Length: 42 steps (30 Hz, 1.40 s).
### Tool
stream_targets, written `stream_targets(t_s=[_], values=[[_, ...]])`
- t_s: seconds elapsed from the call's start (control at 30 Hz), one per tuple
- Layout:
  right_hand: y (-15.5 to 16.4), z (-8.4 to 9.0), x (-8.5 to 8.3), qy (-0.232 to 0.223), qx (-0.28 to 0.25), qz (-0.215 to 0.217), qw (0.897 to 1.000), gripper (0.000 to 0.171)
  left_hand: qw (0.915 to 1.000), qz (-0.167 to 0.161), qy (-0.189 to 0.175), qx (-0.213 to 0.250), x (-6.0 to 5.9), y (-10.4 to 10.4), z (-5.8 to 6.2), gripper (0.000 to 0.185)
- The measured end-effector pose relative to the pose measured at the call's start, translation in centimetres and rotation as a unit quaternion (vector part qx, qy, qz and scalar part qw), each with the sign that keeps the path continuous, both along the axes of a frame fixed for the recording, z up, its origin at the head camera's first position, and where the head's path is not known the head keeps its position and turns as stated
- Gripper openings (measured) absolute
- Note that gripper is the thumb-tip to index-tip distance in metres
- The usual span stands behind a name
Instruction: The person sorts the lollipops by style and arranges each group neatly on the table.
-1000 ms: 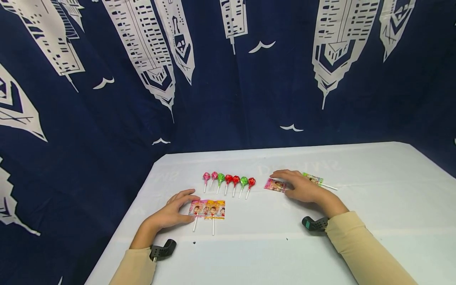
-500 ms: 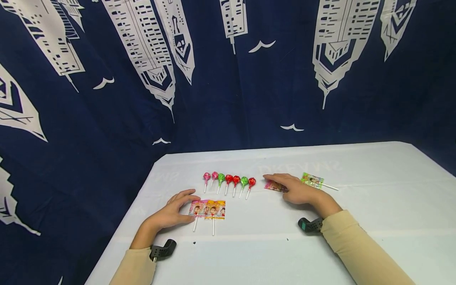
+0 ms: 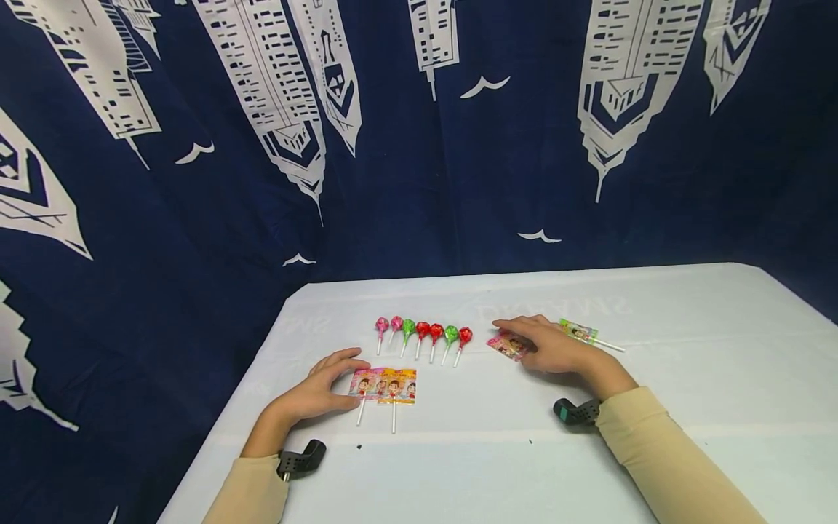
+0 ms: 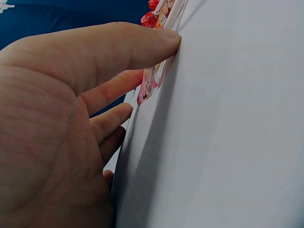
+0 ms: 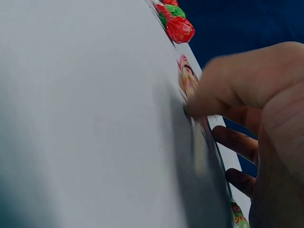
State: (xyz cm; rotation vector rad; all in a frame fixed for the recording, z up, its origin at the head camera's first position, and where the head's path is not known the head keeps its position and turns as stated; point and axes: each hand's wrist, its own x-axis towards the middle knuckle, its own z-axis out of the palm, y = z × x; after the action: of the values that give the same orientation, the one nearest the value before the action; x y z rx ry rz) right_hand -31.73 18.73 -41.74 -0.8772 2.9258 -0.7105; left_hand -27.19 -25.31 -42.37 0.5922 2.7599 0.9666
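My left hand [image 3: 313,389] lies at the left side of a pink-wrapped flat lollipop [image 3: 364,380], index finger at its upper corner and straight thumb at its lower corner. Overlapping that one on its right is an orange-wrapped lollipop [image 3: 404,386]; both white sticks point toward me. On the right, my right hand [image 3: 555,351] pinches another pink-wrapped flat lollipop [image 3: 505,345] between thumb and fingers, low over the table. Its stick [image 5: 199,147] shows blurred below the thumb in the right wrist view. Beyond this hand lies a green-wrapped lollipop [image 3: 577,331], partly covered by it.
Several round lollipops, pink, green and red, form a row behind the flat ones, ending at a red lollipop [image 3: 465,335]. The white table [image 3: 458,480] reaches back to a dark blue printed curtain [image 3: 425,182]. Small dark specks dot the tabletop.
My right hand reached left over the pink-wrapped lollipop, then drew back slightly right. That lollipop has turned, its wrapper now slanting. My left hand and its two lollipops stay put.
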Motion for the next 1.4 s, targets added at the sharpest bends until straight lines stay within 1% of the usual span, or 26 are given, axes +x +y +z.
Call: stream_targets(t_s=[0.13, 0.4, 0.7, 0.97, 1.1, 1.23, 1.4], values=[[-0.1, 0.0, 0.1, -0.003, 0.006, -0.001, 1.0, 0.072, 1.0, 0.002, -0.001, -0.005, 0.0, 0.0, 0.1, 0.056], [-0.4, 0.1, 0.3, 0.023, 0.01, -0.005, 1.0, 0.06, 1.0, 0.006, -0.003, -0.007, -0.1, 0.0, 0.1, 0.055], [-0.9, 0.0, 0.3, 0.037, 0.002, -0.026, 0.999, 0.054, 1.0, 0.001, 0.001, -0.009, -0.1, 0.0, 0.1, 0.056], [-1.4, 0.0, 0.4, 0.071, 0.011, -0.045, 0.996, 0.048, 0.9999, 0.005, -0.002, -0.009, 0.1, 0.0, 0.1, 0.056], [-1.6, 0.1, 0.3, 0.073, 0.007, -0.05, 0.996, 0.047, 0.9999, 0.006, -0.004, -0.009, 0.1, 0.0, 0.1, 0.056], [-1.8, 0.2, 0.4, 0.087, -0.004, -0.05, 0.995, 0.044, 0.9999, 0.01, -0.006, -0.011, 0.0, 0.0, 0.1, 0.055], [-2.9, 1.1, 1.0, 0.11, -0.033, -0.046, 0.992, 0.042, 0.9999, 0.009, -0.003, -0.01, 0.0, 0.1, 0.0, 0.055]])
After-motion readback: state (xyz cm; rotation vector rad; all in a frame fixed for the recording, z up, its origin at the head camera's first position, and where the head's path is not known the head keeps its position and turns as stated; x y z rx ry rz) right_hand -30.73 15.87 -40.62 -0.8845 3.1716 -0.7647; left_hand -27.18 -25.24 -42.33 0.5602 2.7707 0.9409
